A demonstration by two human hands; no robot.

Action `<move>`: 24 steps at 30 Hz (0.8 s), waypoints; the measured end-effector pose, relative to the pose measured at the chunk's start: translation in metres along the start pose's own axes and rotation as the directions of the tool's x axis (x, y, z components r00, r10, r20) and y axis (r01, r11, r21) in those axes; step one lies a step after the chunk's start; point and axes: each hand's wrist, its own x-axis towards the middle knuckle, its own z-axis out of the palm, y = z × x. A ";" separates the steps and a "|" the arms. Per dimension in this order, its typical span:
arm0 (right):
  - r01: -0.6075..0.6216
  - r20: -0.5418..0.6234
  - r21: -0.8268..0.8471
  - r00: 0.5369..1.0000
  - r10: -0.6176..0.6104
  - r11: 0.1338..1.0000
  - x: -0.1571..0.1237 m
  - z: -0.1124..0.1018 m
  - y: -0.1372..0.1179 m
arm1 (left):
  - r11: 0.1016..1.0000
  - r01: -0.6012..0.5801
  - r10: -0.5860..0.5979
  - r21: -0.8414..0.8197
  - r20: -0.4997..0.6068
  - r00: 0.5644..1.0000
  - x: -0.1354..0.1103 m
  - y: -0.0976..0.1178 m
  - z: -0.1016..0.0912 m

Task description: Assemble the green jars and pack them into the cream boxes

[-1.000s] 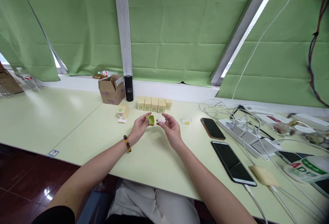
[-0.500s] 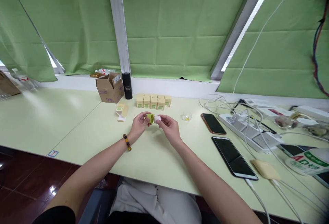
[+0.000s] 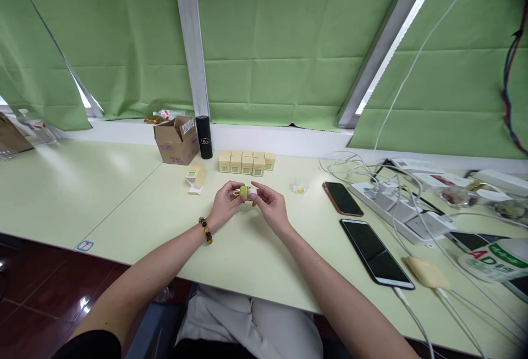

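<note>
Above the middle of the table, my left hand pinches a small green cover that has a pale loop at its left end. My right hand holds a small white rounded piece against the cover's right side. The two pieces lie in line and touch; fingertips hide part of both, so how far one sits inside the other I cannot tell. An opened cream carton lies to the left of my hands. To their right is a clear plastic piece with something yellow in it.
Several small cream boxes stand in a row behind my hands. Farther back are a cardboard box and a black cylinder. Phones, a power strip and tangled white cables crowd the right side.
The white piece and the green cover have come closer together, and the gap between them has closed. Both hands have turned slightly, staying in nearly the same place.
</note>
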 end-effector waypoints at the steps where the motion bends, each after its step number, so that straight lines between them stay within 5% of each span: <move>1: -0.004 0.000 0.000 1.000 0.004 1.000 0.000 0.000 0.001 | 1.000 0.006 -0.006 0.001 -0.003 1.000 0.000 0.000 0.000; 24: 0.007 -0.024 -0.137 1.000 -0.010 0.991 -0.005 0.000 0.000 | 0.983 -0.004 0.009 0.185 -0.023 1.000 -0.004 0.006 -0.001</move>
